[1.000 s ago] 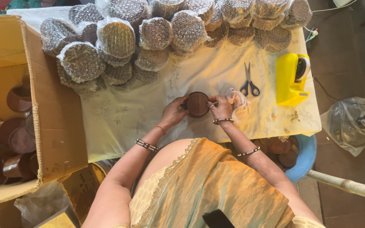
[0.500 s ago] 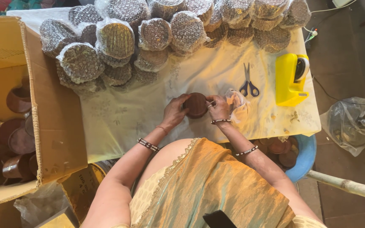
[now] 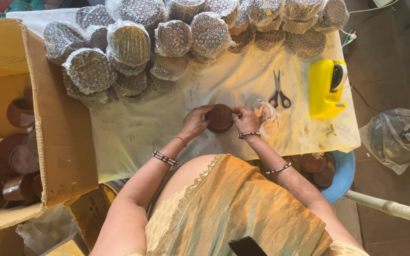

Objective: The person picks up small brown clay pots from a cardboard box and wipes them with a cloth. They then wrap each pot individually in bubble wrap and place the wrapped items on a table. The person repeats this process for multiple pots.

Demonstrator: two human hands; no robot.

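While the round brown clay pot (image 3: pixel 219 117) is held just left of the blue-handled scissors (image 3: pixel 279 95) on the cloth-covered table (image 3: pixel 134 132), it is best kept steady and level, being clasped from both sides by the left hand (image 3: pixel 194 122) and right hand (image 3: pixel 246 119), fingers curled closed against its rim.

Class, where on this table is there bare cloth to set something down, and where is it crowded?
Free: the cloth between the box and the left hand, and below the dispenser. Crowded: the far edge, heaped with wrapped bundles.
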